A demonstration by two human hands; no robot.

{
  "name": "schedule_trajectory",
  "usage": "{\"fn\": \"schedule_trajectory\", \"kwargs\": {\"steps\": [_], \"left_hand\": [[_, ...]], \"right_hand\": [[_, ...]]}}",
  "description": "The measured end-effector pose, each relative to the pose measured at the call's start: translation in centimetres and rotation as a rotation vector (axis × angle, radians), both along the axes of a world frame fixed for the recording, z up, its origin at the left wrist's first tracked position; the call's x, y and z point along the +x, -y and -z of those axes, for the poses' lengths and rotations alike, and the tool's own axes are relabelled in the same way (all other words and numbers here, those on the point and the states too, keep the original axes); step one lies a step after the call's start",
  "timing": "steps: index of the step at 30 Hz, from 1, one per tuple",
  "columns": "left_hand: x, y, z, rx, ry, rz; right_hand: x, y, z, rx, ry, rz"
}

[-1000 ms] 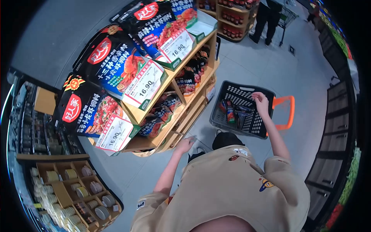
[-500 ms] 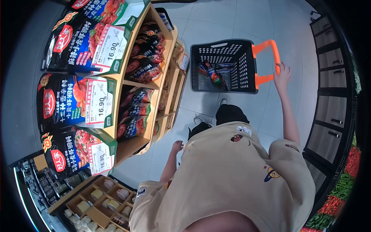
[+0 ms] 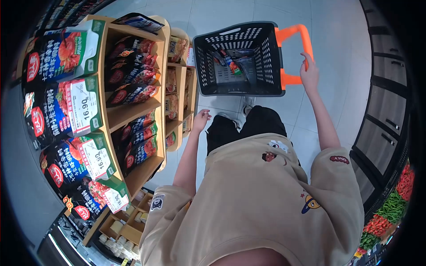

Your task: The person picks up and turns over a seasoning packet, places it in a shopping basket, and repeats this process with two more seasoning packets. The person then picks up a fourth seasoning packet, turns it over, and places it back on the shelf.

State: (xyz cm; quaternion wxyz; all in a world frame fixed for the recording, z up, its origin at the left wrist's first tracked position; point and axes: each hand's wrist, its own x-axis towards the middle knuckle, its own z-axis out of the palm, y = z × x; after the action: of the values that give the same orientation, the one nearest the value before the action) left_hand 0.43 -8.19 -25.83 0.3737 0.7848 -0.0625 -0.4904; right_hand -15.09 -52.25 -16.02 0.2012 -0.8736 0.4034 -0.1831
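Note:
My right hand is closed round the orange handle of a black shopping basket. The basket has perforated sides and stands tilted in front of my feet. A few dark, colourful packages lie at its bottom. My left hand hangs free beside my black trousers, fingers loosely bent and apart, holding nothing. It is nearest to the wooden display shelf on the left. Black seasoning packets stand in rows on that shelf.
Price cards reading 16.90 hang along the shelf's outer side. Behind the basket lies a pale tiled floor. Dark cabinets line the right, with red and green peppers below. Divided wooden bins stand at lower left.
The basket has shifted up and left in view, with my right hand still on its handle. The shelf has slid left, and my left hand is higher with its fingers a little more apart.

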Motion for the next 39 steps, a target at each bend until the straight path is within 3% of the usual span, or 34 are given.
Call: {"fn": "schedule_trajectory", "kwargs": {"steps": [4,8,16,19,20,24,28,29,32,33,35,39], "left_hand": [[0.5,5.0,1.3,0.002,0.087,0.096],[1.5,9.9,2.9,0.054,0.104,0.251],[4.3,18.1,13.8,0.130,0.087,0.438],[4.7,20.9,20.6,0.228,0.269,0.542],[5.2,22.1,21.0,0.245,0.148,0.536],[5.9,27.1,24.2,0.456,0.063,0.613],[3.8,27.6,31.8,0.580,-0.029,0.640],[3.3,27.6,33.6,0.582,-0.038,0.642],[1.2,25.0,39.9,0.390,0.053,0.710],[1.3,25.0,38.7,0.392,0.053,0.711],[2.5,25.4,34.5,0.285,-0.151,0.378],[3.0,25.5,27.1,0.085,-0.074,0.170]], "right_hand": [[0.1,-0.5,-1.0,-0.018,0.044,0.021],[0.4,-0.7,-1.4,0.002,-0.082,0.059],[1.0,-0.7,-1.2,0.029,-0.044,0.146],[1.2,-0.5,-1.0,-0.008,0.012,0.068],[1.1,-0.6,-1.3,0.017,-0.033,0.075],[-0.1,-1.2,-0.7,0.138,0.002,0.284],[-1.2,-0.8,0.1,0.045,0.120,0.172],[-1.0,-1.0,-0.1,0.051,0.104,0.250],[-1.0,-1.0,-0.1,0.037,0.096,0.239],[-0.6,-1.1,0.0,0.048,0.127,0.248],[-0.1,-1.2,0.0,0.042,0.102,0.233],[0.3,-1.1,-0.3,0.096,0.069,0.228]]}}
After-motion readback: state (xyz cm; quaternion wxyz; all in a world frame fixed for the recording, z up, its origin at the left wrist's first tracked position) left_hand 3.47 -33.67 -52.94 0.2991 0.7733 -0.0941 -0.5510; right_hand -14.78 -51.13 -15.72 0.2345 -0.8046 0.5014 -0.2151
